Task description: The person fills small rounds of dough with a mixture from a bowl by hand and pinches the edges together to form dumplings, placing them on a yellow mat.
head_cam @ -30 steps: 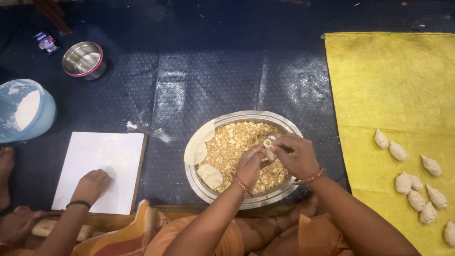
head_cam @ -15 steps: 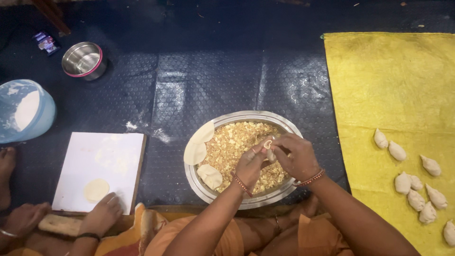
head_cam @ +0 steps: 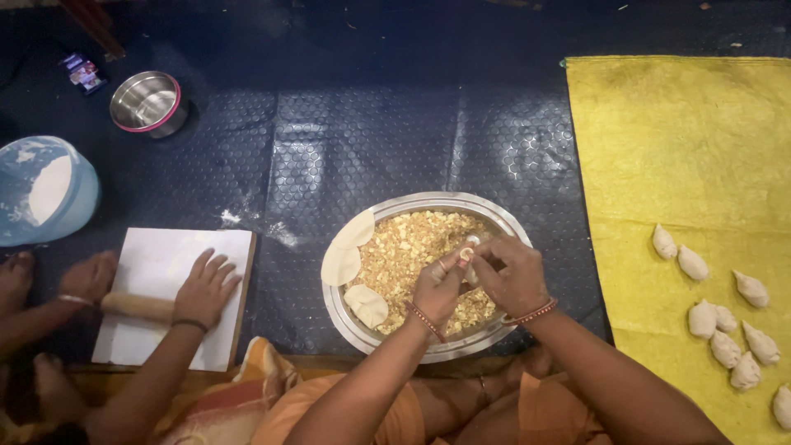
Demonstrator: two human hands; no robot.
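Both grips closed on one item: your left hand (head_cam: 438,284) and right hand (head_cam: 511,276) pinch a small dumpling (head_cam: 467,257) between the fingertips, held directly over the tray (head_cam: 428,350).

- Dumpling: pale dough, partly hidden by fingers; long axis cannot be told. It sits between the two hands, about equally near each, your right hand wrapping it from the far side.
- Tray: round steel, on the dark floor mat (head_cam: 371,140), holding crumbly filling (head_cam: 404,247).
- Dough discs (head_cam: 350,251): three, on the tray's left rim, nearer your left hand.
- Finished dumplings (head_cam: 725,317): on the yellow cloth (head_cam: 676,140), well apart to your right.
- Co-worker's hand (head_cam: 206,288): on a rolling pin (head_cam: 136,306) over a white board (head_cam: 156,255).
- Steel bowl (head_cam: 148,102), blue flour tub (head_cam: 45,191): far left.
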